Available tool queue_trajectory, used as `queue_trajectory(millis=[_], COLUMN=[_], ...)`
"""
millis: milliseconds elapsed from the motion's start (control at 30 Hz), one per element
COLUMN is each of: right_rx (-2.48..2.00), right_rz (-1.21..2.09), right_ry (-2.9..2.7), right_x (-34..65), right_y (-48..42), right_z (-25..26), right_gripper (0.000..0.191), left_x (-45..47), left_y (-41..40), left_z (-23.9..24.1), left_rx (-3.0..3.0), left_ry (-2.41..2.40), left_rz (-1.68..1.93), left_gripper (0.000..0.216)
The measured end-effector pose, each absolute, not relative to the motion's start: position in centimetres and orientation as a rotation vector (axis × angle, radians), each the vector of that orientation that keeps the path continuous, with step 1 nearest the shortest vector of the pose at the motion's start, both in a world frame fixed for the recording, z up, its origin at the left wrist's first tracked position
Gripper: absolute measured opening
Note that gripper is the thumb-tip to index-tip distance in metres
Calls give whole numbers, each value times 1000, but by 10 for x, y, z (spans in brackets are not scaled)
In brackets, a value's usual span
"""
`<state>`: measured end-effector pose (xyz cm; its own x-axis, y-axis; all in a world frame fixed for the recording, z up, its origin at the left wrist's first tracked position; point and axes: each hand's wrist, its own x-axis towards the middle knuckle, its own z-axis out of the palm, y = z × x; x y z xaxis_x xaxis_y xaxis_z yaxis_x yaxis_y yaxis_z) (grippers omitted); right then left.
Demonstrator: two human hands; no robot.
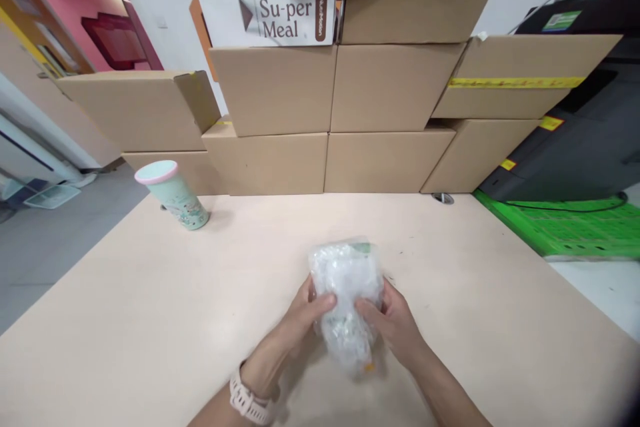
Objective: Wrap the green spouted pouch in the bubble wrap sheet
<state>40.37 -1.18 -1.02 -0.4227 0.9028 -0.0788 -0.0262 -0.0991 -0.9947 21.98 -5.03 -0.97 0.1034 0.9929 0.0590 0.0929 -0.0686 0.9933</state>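
Observation:
A crumpled clear plastic bag (346, 293) with white contents and a bit of green print sits over the beige table (150, 320), near its front middle. My left hand (303, 317) grips the bag's left side, thumb pressed on its front. My right hand (393, 320) grips the right side the same way. Both hands are closed round the bag. A pale watch (247, 400) is on my left wrist.
A mint-green tumbler with a pink lid (173, 193) stands at the table's far left. Stacked cardboard boxes (330, 113) line the far edge, with a "Su-per Meal" box (287, 17) on top. A green mat (565, 227) and dark machine (585, 127) lie at the right.

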Motion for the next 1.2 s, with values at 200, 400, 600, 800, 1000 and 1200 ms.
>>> queue_trajectory(millis=[200, 400, 600, 800, 1000, 1200], right_rx=[-1167, -1067, -1062, -1032, -1266, -1334], right_rz=[1199, 624, 345, 452, 807, 1007], right_ry=[-1727, -2339, -2525, -2504, -1939, -1894], right_x=[402, 401, 397, 395, 412, 408], right_y=[6, 7, 3, 10, 11, 15], right_z=[-16, -21, -38, -45, -36, -42], right_gripper=[47, 61, 67, 63, 54, 69], left_x=[235, 236, 235, 231, 213, 212], left_y=[-38, -44, -49, -45, -48, -45], left_z=[-37, -38, -46, -43, -20, -23], left_rx=[1573, 1998, 2349, 2269, 1544, 1525], left_ry=[1545, 1821, 1981, 1994, 2129, 1873], left_rz=[1210, 1086, 778, 873, 1252, 1172], left_gripper=[52, 55, 66, 62, 45, 44])
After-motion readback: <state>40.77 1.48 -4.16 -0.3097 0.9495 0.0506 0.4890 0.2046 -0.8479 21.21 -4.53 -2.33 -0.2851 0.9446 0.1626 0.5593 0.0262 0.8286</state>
